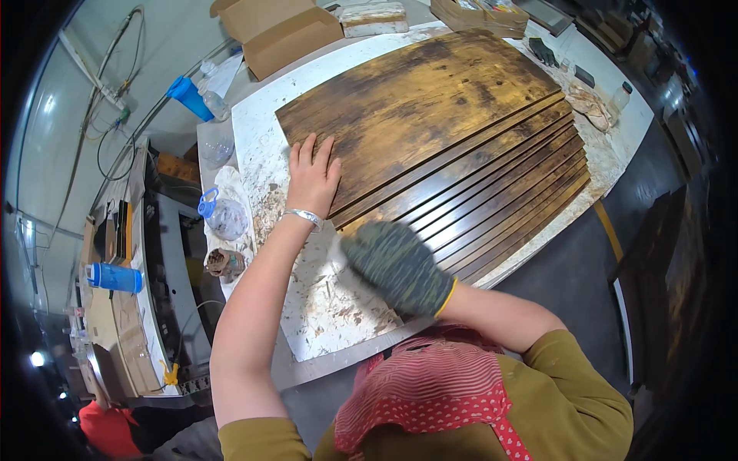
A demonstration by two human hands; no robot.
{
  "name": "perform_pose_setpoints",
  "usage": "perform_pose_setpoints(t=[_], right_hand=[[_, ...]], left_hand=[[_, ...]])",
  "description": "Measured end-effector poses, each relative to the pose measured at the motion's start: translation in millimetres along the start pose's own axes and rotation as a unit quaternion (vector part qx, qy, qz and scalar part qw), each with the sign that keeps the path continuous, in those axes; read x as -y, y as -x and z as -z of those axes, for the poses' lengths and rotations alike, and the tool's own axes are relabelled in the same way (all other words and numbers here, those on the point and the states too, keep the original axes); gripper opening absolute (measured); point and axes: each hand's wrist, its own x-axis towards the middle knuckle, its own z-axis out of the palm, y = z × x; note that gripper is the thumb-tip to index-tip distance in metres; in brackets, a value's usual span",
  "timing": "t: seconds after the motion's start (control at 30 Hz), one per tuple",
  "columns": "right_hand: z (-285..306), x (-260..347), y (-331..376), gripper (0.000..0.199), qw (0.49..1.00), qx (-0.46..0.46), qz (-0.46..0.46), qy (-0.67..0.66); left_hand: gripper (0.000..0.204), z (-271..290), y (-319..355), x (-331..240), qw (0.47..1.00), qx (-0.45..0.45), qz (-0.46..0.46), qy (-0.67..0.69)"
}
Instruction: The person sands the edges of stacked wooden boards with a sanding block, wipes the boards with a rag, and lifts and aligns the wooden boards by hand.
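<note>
A stack of brown, wood-grained boards lies fanned out in steps on the white, stained table (330, 307), with the broad top board (430, 100) at the far side and the stepped edges of the lower boards (461, 223) nearer me. My left hand (314, 173), bare with a silver bracelet (304, 217) at the wrist, rests with fingers apart on the left end of the top board. My right hand (400, 267) wears a dark green-grey knit glove with a yellow cuff. It is over the near left corner of the lower boards, smeared by motion. Its fingers are hidden.
An open cardboard box (280, 38) stands at the back. Along the left are a blue cup (189, 98), a clear jug with a blue lid (226, 217) and a small can (224, 263). A dark glove (543, 51) lies far right. A person in red (108, 430) is at lower left.
</note>
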Motion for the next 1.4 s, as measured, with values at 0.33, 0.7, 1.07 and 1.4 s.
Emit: perform_pose_setpoints(t=[0.33, 0.7, 1.07, 1.4], right_hand=[[34.9, -21.3, -13.1, 0.041, 0.998, 0.06, 0.011, 0.017], [178.2, -244.5, 101.4, 0.037, 0.974, -0.009, -0.172, 0.146], [269.7, -403.0, 149.2, 0.044, 0.875, -0.093, -0.37, 0.298], [249.6, -336.3, 107.3, 0.041, 0.914, -0.022, -0.303, 0.271]], left_hand=[[0.046, -1.8, 1.1, 6.1, 1.0, -0.009, -0.025, -0.009], [0.048, 16.3, -1.1, -2.0, 0.995, 0.08, 0.013, -0.057], [0.05, 22.9, -3.9, -9.7, 0.99, 0.111, 0.043, -0.076], [0.049, 23.0, -3.4, -9.3, 0.993, 0.099, 0.022, -0.06]])
